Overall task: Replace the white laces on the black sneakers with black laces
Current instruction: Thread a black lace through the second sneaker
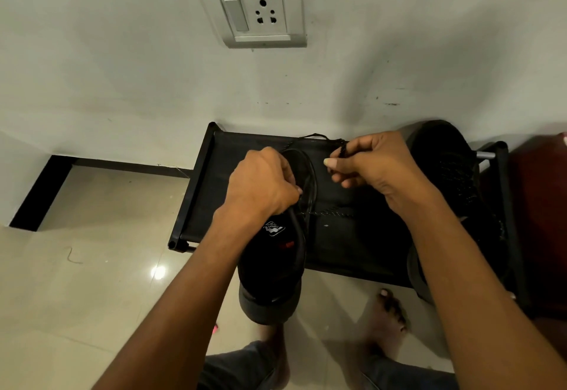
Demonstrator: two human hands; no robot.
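left hand: at 9 o'clock of the frame centre, fingers curled over the upper of the black fabric sneaker with a printed tongue label; grip closed on the shoe near the eyelets.
right hand: at 3 o'clock of the left hand, apart from it; thumb and fingers pinch the black braided lace, grip narrow and holding the lace end.
held sneaker: toe points to 12 o'clock over the rack, heel hangs off the rack's near edge toward 6 o'clock, above the floor.
lace: runs from the right-hand pinch up along the rack's far edge at 12 o'clock; a second stretch lies across the rack at 3 o'clock of the sneaker's collar. Which eyelets it passes through: cannot tell, black on black.
second black knit sneaker: at 3 o'clock of the right hand, lying lengthways on the rack, toe toward 12 o'clock; lacing state too dark to read.
low black metal-framed shoe rack with a fabric shelf: against the wall, carries both shoes.
white wall socket plate with a switch: at 12 o'clock, on the white wall.
glossy beige tiled floor: at 7 o'clock; a bare foot at 5 o'clock stands on it, near the rack's front edge.
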